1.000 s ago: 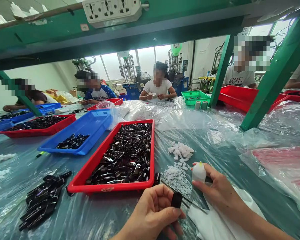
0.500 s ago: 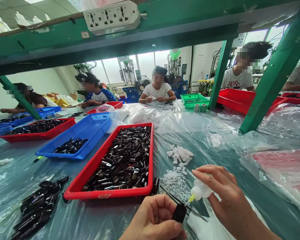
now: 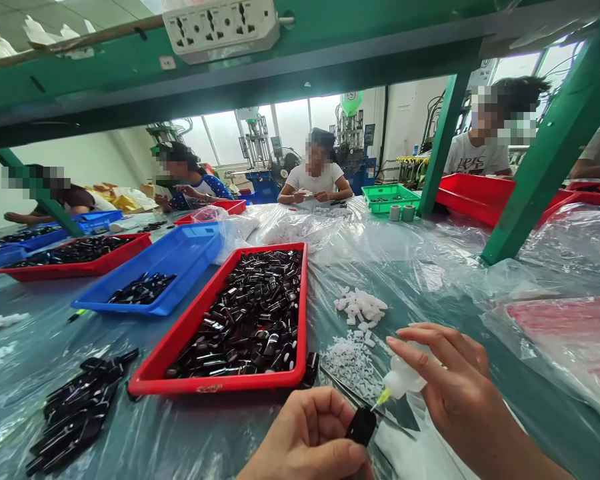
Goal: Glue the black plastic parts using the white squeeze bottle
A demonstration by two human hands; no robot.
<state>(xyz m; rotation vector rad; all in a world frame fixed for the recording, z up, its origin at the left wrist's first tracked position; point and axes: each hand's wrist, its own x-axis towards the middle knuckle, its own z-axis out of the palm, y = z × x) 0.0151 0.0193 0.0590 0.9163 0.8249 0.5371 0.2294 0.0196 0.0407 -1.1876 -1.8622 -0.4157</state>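
Between the thumb and fingers of my left hand (image 3: 313, 437) is a small black plastic part (image 3: 361, 425). My right hand (image 3: 460, 393) grips a translucent white squeeze bottle (image 3: 405, 377) with a yellow needle tip (image 3: 384, 397). The needle points down at the black part, at or very near its upper edge; contact cannot be made out. A pair of tweezers (image 3: 347, 388) runs diagonally behind the black part; what supports it is unclear. Just beyond my hands lie a heap of tiny white pieces (image 3: 351, 363) and a heap of larger white pieces (image 3: 359, 307).
A red tray (image 3: 304, 320) full of black parts stands left of my hands, a blue tray (image 3: 190, 257) beyond it. Loose black parts (image 3: 75, 413) lie at left. A green shelf frame (image 3: 535, 160) crosses above. A co-worker (image 3: 315, 177) sits opposite; plastic sheeting covers the table.
My right hand has shifted slightly and its upper fingers look a little more raised. The black part and bottle stay close together. A co-worker at left has raised a hand.
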